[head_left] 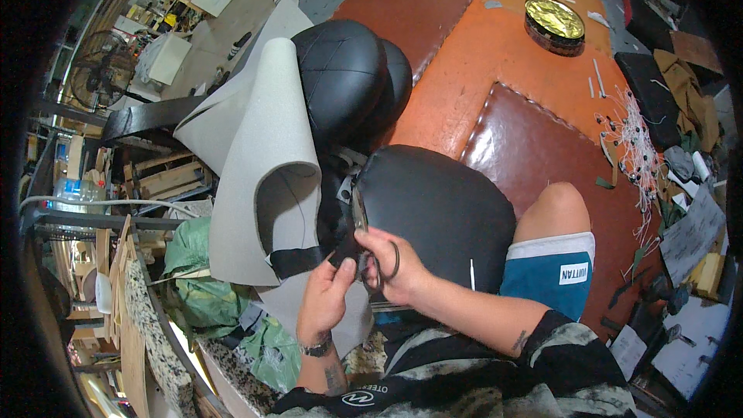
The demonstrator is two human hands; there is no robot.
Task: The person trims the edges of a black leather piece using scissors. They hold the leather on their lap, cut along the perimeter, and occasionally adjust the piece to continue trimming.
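Right hand (pixel 396 263) — fingers through the loops of a pair of scissors (pixel 364 236), closed on the handles, blades pointing up and away toward the edge of a black padded cushion (pixel 433 213) resting across the lap. Whether the blades are parted or shut cannot be told; they are dark against dark material.

Left hand (pixel 325 294) — pinched on a black strip (pixel 298 261) at the lower edge of a curled grey foam-backed sheet (pixel 259 178), just beside the scissor handles. The two hands are nearly touching.

The sheet rolls upward to the person's left; behind it sits a rounded black quilted piece (pixel 344 77). All of this lies over an orange and brown floor mat (pixel 495 54), with a round tin (pixel 554 23) well apart at the far side.

Risks, as judged from this frame:
- Left fingertips sit very near the blades; a cut taken without shifting the pinch could nick them.
- The strip looks slack. If tension drops, the blades may fold the material instead of shearing it, leaving a ragged edge.
- Black on black — the cut line is hard to see, so the blades could stray into the cushion covering.
- The bare knee (pixel 553 205) lies near the work; a slipped tool could reach it.
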